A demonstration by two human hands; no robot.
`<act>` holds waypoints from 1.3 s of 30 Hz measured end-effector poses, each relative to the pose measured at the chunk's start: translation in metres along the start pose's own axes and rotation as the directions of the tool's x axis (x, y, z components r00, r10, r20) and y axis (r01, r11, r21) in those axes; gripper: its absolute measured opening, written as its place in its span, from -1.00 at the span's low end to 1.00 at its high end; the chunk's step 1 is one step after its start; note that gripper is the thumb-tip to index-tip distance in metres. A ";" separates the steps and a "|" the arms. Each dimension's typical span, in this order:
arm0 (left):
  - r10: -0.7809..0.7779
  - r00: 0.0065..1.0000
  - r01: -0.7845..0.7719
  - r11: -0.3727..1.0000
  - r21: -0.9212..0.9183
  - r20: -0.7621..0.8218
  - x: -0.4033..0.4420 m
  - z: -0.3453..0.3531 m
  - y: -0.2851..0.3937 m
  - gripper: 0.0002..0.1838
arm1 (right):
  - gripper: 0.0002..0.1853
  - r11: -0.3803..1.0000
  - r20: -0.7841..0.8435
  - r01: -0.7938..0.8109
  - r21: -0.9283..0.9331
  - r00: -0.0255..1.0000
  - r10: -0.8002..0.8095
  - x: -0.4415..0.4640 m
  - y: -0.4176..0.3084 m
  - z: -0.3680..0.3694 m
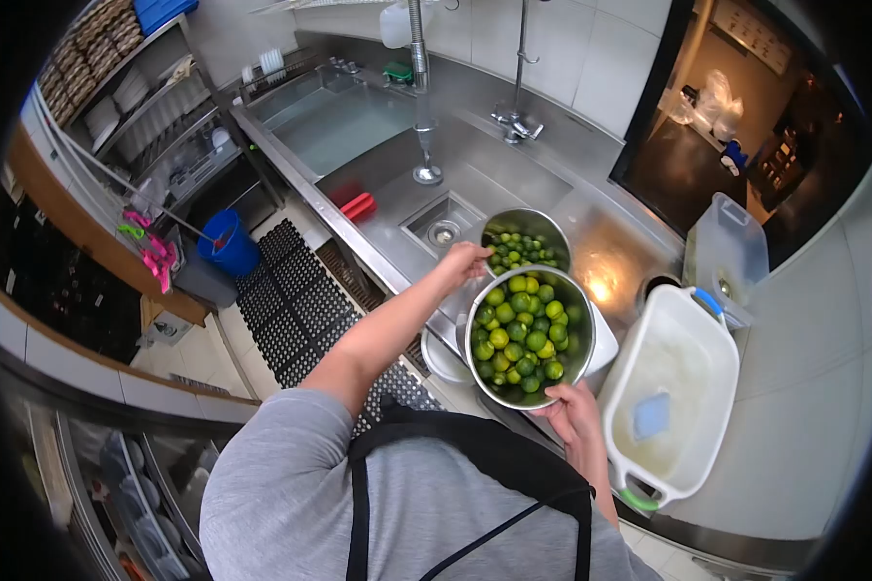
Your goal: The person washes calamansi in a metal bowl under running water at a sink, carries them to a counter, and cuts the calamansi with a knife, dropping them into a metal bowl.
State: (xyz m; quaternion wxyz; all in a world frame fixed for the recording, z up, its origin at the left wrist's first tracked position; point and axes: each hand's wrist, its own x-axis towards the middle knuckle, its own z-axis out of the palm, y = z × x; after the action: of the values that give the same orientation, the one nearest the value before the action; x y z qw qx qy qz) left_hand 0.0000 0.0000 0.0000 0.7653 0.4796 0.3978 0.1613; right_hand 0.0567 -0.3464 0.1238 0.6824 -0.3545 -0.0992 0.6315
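Two pots (580, 334) of limes (528, 329), left hand (468, 260) pinching the rear rim (523, 210), right hand (570, 412) gripping the front rim (469, 336)

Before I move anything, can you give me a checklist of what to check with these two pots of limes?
1. Right hand on the rim of the front pot: ok.
2. Left hand at the rim of the back pot: ok.
3. Limes inside the pots: ok, none seen outside.
4. Gap between the pots: not ok, the front one overlaps the back one in this view.
5. Front pot supported from below: cannot tell, its underside is hidden.
6. White tub free to take a pot: not ok, it holds cloudy water and something blue.
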 end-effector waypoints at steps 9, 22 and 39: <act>0.175 0.913 -0.277 0.929 0.245 0.369 -0.045 -0.170 0.143 -0.78 | -0.18 0.946 -0.144 -0.001 -0.323 0.988 -0.049 0.234 0.025 0.083; -0.285 0.957 0.274 0.951 0.142 0.059 0.109 -0.238 0.062 -0.79 | -0.46 0.095 -0.399 -0.390 -0.916 0.911 -0.106 0.457 0.026 0.028; -0.326 0.941 0.330 0.943 0.039 -0.093 0.146 -0.242 0.084 -0.83 | -0.84 -0.281 -0.114 -0.487 -0.827 0.634 -0.765 0.707 -0.246 -0.024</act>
State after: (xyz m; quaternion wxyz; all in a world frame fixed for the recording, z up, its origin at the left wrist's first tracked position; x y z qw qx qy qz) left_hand -0.0809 0.2793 -0.0479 0.7505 0.4197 0.5088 0.0412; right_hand 0.3945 0.3166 0.0353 0.1647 -0.9310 -0.3230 -0.0423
